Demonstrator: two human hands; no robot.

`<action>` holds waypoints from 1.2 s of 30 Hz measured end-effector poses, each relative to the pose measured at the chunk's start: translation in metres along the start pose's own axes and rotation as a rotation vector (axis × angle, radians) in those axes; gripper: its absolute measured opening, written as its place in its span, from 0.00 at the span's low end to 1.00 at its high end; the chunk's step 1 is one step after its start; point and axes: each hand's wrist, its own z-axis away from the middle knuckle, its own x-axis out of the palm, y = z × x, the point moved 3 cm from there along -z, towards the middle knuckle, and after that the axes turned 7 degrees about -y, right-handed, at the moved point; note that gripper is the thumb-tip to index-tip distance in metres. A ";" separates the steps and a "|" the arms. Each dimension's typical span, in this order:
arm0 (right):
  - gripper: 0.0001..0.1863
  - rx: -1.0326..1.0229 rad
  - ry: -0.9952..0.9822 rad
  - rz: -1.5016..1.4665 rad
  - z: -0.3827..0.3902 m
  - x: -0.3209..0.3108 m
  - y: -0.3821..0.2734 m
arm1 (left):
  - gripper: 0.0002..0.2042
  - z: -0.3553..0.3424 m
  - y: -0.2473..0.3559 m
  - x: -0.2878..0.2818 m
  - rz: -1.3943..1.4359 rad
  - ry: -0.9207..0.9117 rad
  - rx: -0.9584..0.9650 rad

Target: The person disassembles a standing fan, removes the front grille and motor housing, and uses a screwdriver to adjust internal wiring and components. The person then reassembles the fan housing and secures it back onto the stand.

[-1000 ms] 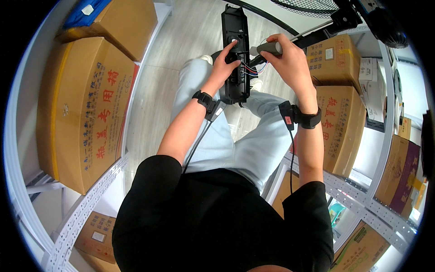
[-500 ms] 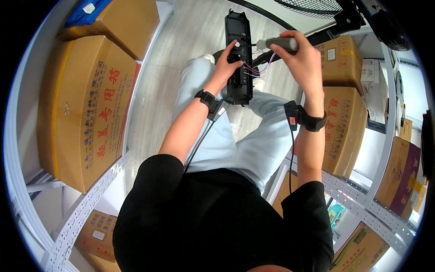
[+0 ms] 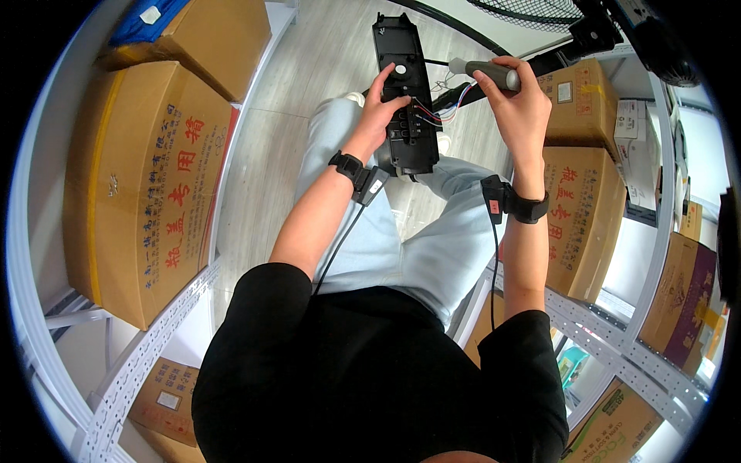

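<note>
A long black plastic housing stands lengthwise above my lap, with a white round part and coloured wires running out of its right side. My left hand grips the housing from the left, thumb and fingertips on its face. My right hand is closed on a screwdriver with a grey handle, held sideways; its shaft points left to the housing's right edge, and whether the tip touches is unclear. Black straps with small boxes and cables sit on both wrists.
Metal shelves with cardboard boxes flank me on both sides. A black fan with a mesh guard and a tube is at the top right. Pale floor shows around my legs, and a white shoe lies beyond the housing.
The housing has tilted, its top shifting left compared with half a second ago. The screwdriver and my right hand have moved rightward since a second ago, the handle now showing more fully.
</note>
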 end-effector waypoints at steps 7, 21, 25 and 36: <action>0.18 -0.040 0.042 0.025 0.000 0.000 0.002 | 0.38 0.003 0.001 0.010 -0.137 -0.091 0.034; 0.17 -0.041 0.102 -0.002 0.005 -0.006 0.010 | 0.37 0.001 0.002 0.005 -0.055 -0.044 0.070; 0.17 -0.042 0.098 -0.022 0.006 -0.001 0.009 | 0.37 0.002 0.005 0.006 -0.069 -0.018 0.066; 0.18 -0.029 0.034 -0.063 0.005 0.028 0.021 | 0.37 0.004 0.006 0.008 -0.078 -0.021 0.059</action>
